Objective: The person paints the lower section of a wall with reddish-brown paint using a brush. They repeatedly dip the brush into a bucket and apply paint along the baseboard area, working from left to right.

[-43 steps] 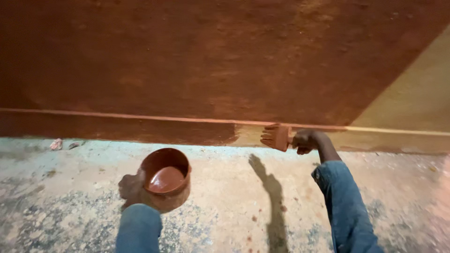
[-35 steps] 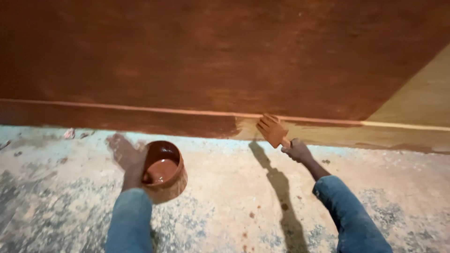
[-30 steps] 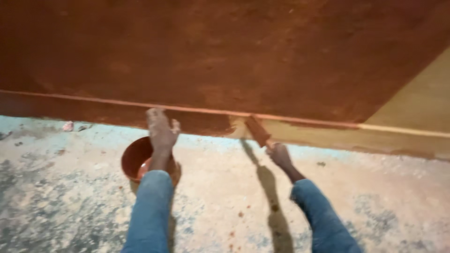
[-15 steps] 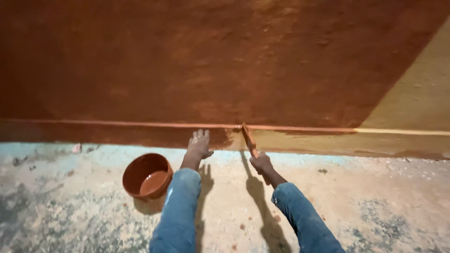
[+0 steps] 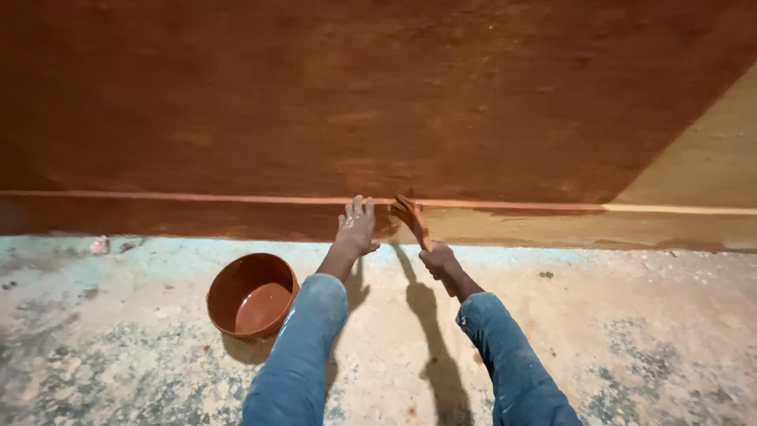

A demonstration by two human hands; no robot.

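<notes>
A wall (image 5: pixel 378 95) fills the upper part of the view, most of it coated in dark reddish-brown paint, with a slanting edge at the far right beyond which a bare yellowish patch (image 5: pixel 702 166) shows. Low on the wall runs a thin pale raised line (image 5: pixel 197 198), and under it a skirting band (image 5: pixel 158 219) that is painted dark on the left and turns yellowish on the right. Below that lies a rough concrete floor (image 5: pixel 631 331), mottled grey, sandy and faintly bluish near the wall, with a few small bits of debris (image 5: pixel 100 245) at the left by the foot of the wall. On the floor, just left of the left forearm, stands a round reddish-brown bowl (image 5: pixel 252 293), upright and open, with a shallow pool of the same reddish-brown paint in its bottom; nothing touches it. The left hand (image 5: pixel 356 227) rests flat against the skirting band with its fingers spread apart, holding nothing. The right hand (image 5: pixel 438 259) is closed around the handle of a paintbrush (image 5: pixel 410 217), whose paint-loaded bristles press on the wall right at the pale line, just beside the left hand's fingertips, where the dark paint gives way to the unpainted band. Both arms wear blue sleeves (image 5: pixel 303 347) flecked with paint, and their shadows fall on the floor between them.
</notes>
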